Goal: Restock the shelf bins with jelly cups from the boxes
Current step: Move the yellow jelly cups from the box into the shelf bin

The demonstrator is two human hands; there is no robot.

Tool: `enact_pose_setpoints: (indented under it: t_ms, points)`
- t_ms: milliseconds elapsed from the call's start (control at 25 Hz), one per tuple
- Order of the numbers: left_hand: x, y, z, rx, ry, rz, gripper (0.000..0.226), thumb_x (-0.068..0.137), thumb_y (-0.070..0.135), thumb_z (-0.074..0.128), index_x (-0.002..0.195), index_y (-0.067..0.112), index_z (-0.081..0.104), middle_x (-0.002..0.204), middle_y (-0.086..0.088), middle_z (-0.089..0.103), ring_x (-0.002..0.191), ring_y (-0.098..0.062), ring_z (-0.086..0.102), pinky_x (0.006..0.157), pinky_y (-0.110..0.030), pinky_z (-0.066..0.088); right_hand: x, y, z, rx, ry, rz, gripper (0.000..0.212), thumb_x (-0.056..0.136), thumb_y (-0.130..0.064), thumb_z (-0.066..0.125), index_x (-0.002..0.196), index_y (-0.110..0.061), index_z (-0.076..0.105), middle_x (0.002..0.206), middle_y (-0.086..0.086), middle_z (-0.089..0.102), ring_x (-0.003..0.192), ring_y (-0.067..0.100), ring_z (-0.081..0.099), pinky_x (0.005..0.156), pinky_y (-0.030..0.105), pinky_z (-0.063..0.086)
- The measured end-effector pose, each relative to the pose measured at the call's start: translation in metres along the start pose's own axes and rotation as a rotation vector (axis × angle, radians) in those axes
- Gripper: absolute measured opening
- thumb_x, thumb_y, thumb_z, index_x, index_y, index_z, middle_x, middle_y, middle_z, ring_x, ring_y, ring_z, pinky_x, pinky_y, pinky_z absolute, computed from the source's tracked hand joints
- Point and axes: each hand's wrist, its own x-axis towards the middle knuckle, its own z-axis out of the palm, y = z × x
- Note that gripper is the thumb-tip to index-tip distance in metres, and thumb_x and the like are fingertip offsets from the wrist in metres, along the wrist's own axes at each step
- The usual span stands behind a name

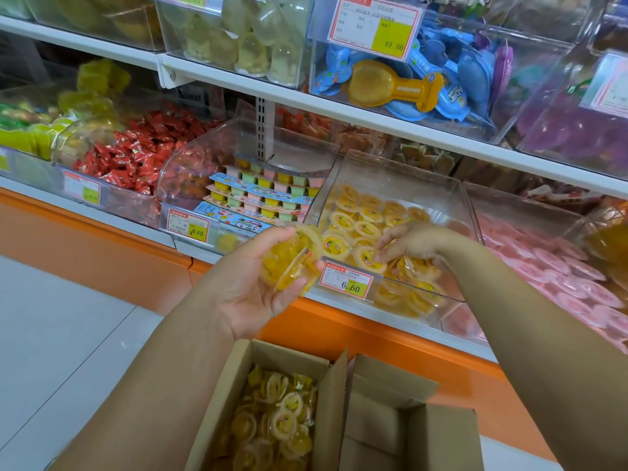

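shop shelf [306, 100] ahead, clear bin [390, 175] holding yellow jelly cups [343, 220]. our left hand [258, 283] clasps loose cups [292, 260] just left of bin; right hand [418, 243] inside bin, touching jelly cups, grip we cannot tell.

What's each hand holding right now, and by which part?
Left hand grips jelly cups round their sides. Right hand: fingers touch a cup in the bin; grip unclear.

The bin [394, 171] is open on top, with a gap under the white shelf [373, 120] above it, so there is room to reach in from the near side. Its price tag [346, 280] blocks the low front. The right hand [414, 243] fills the near opening, and the left hand [251, 287], gripping jelly cups [292, 256], crowds the left corner. The cardboard box [217, 396] gapes below.
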Motion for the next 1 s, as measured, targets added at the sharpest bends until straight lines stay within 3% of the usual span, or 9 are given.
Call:
enact_pose_setpoints:
  t_ms: [120,200,280,520,600,680,760,920,1000]
  points:
    - [0.0,-0.001,0.001,0.0,0.001,-0.002,0.037,0.078,0.032,0.071,0.112,0.018,0.072,0.101,-0.014,0.075,0.082,-0.021,0.074,0.043,-0.021,0.056,-0.001,-0.001,0.0,-0.002,0.022,-0.01,0.019,0.081,-0.027,0.076,0.096,-0.017,0.072,0.071,-0.001,0.072,0.063,0.003,0.061,0.074,0.021,0.041]
    - [0.001,-0.002,0.001,0.003,0.0,-0.005,0.04,0.08,0.032,0.071,0.116,0.018,0.071,0.1,-0.013,0.075,0.083,-0.021,0.074,0.043,-0.021,0.055,0.001,-0.002,-0.003,-0.053,0.199,0.01,0.031,0.087,-0.038,0.068,0.103,-0.011,0.071,0.087,0.004,0.072,0.07,0.006,0.056,0.063,0.021,0.039]
    - [0.002,-0.003,0.003,0.012,0.009,-0.001,0.047,0.077,0.032,0.072,0.122,0.017,0.069,0.098,-0.012,0.075,0.083,-0.021,0.074,0.043,-0.021,0.055,0.004,-0.001,-0.003,-0.153,0.369,0.065,0.048,0.094,-0.044,0.055,0.115,-0.002,0.063,0.11,0.013,0.068,0.086,0.02,0.059,0.072,0.028,0.042]
    - [0.005,-0.005,0.008,0.009,0.022,0.028,0.073,0.069,0.031,0.075,0.139,0.021,0.055,0.103,-0.015,0.075,0.081,-0.023,0.075,0.041,-0.023,0.055,0.003,-0.002,0.024,-0.34,0.284,0.119,0.067,0.102,-0.051,0.024,0.135,0.004,0.046,0.138,0.021,0.051,0.124,0.035,0.049,0.093,0.035,0.041]
    - [0.006,-0.006,0.008,-0.005,0.017,0.02,0.082,0.068,0.03,0.077,0.144,0.023,0.047,0.105,-0.016,0.075,0.083,-0.025,0.075,0.04,-0.024,0.055,0.001,-0.004,0.014,-0.241,0.285,0.14,0.057,0.103,-0.043,0.029,0.133,0.001,0.049,0.13,0.02,0.054,0.115,0.035,0.053,0.089,0.036,0.044]
    - [0.006,-0.007,0.007,-0.005,0.012,0.007,0.082,0.069,0.031,0.077,0.145,0.023,0.046,0.106,-0.017,0.074,0.084,-0.026,0.075,0.04,-0.024,0.055,-0.004,-0.001,0.0,-0.099,0.2,0.161,0.034,0.099,-0.028,0.046,0.118,-0.004,0.059,0.106,0.013,0.057,0.092,0.027,0.054,0.071,0.032,0.045]
    - [0.007,-0.008,0.006,0.001,0.008,0.005,0.085,0.068,0.031,0.078,0.145,0.024,0.044,0.107,-0.019,0.074,0.086,-0.027,0.075,0.04,-0.024,0.055,-0.012,0.004,-0.005,0.021,0.104,0.155,0.016,0.092,-0.016,0.06,0.108,-0.015,0.061,0.096,0.006,0.056,0.086,0.02,0.05,0.06,0.026,0.046]
    - [0.008,-0.01,0.008,0.005,0.01,-0.013,0.088,0.067,0.03,0.08,0.145,0.022,0.041,0.107,-0.019,0.074,0.087,-0.028,0.075,0.04,-0.025,0.054,-0.016,0.015,0.002,0.139,0.086,0.102,0.025,0.086,-0.011,0.07,0.108,-0.02,0.065,0.092,0.001,0.055,0.076,0.013,0.051,0.071,0.034,0.056]
    - [0.007,-0.013,0.011,0.036,0.006,-0.044,0.06,0.073,0.032,0.075,0.129,0.014,0.063,0.103,-0.015,0.075,0.089,-0.024,0.074,0.041,-0.024,0.055,-0.016,0.017,0.003,0.16,0.118,0.087,0.022,0.086,-0.014,0.07,0.107,-0.021,0.065,0.092,0.0,0.056,0.076,0.014,0.052,0.067,0.032,0.054]
